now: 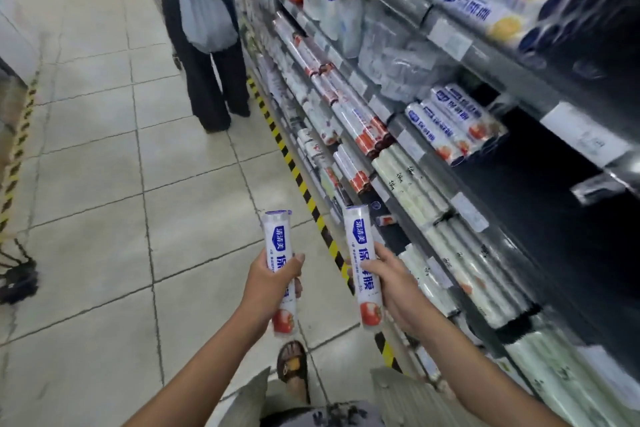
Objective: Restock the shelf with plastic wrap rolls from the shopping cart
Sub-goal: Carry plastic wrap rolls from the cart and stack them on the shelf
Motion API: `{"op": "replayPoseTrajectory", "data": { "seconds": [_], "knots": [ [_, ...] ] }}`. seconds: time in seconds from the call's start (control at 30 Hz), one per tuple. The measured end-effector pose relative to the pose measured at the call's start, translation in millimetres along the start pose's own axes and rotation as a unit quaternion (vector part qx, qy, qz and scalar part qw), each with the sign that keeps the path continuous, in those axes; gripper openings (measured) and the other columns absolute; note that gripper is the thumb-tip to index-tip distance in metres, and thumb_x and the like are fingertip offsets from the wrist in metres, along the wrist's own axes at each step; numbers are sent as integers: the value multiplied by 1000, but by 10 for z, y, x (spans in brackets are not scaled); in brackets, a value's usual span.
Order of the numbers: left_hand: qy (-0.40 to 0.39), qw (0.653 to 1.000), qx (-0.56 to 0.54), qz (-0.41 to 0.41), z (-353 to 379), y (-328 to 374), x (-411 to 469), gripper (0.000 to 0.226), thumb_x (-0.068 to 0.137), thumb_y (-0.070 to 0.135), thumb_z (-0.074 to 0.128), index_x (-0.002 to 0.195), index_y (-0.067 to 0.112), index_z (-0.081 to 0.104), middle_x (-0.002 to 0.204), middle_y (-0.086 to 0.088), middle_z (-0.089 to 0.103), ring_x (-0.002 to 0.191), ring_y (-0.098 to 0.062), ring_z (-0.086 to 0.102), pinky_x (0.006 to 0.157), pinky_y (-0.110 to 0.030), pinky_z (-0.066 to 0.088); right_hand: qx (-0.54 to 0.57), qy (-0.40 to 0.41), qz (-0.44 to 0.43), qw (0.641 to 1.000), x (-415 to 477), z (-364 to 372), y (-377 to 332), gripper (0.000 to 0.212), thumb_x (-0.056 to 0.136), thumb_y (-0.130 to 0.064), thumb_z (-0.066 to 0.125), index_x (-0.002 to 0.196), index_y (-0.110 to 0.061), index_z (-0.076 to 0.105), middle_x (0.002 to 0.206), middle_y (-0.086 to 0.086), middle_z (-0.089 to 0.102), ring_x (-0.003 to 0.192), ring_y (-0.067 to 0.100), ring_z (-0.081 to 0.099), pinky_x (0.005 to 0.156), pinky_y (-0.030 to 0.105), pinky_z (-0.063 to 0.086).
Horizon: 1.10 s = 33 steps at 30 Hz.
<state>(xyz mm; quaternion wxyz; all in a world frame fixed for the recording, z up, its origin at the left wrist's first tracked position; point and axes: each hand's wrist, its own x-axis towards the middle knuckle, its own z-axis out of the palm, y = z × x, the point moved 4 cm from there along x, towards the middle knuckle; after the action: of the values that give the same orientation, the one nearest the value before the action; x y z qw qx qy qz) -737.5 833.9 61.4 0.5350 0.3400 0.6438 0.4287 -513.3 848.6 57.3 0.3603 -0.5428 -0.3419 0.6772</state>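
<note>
My left hand (272,279) grips a white plastic wrap roll (278,239) with blue lettering and a red tomato picture, held upright over the tiled floor. My right hand (393,282) grips a second, matching roll (363,253) beside it, close to the shelf front. On the shelf (450,163) to the right, a small stack of the same rolls (450,123) lies on a dark level with open room behind and to its right. The shopping cart is not clearly in view.
Lower shelf levels hold rows of clear and red-ended film rolls (363,135). A black-and-yellow hazard stripe (301,184) runs along the shelf base. A person in dark trousers (211,80) with a grey bag stands further up the aisle. My sandalled foot (292,362) is below.
</note>
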Motion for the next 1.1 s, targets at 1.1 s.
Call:
{"op": "replayPoseTrajectory", "data": {
  "seconds": [1.1],
  "knots": [
    [-285,957,48,-3,2311,2004,3549,49,106,56,38,144,26,46,121,-4,70,108,-19,68,86,-35,54,-581,405,-95,699,2467,-1832,-2398,48,92,-45,68,135,-24,58,136,3,63,123,29,59,92,39,48]
  ]
}}
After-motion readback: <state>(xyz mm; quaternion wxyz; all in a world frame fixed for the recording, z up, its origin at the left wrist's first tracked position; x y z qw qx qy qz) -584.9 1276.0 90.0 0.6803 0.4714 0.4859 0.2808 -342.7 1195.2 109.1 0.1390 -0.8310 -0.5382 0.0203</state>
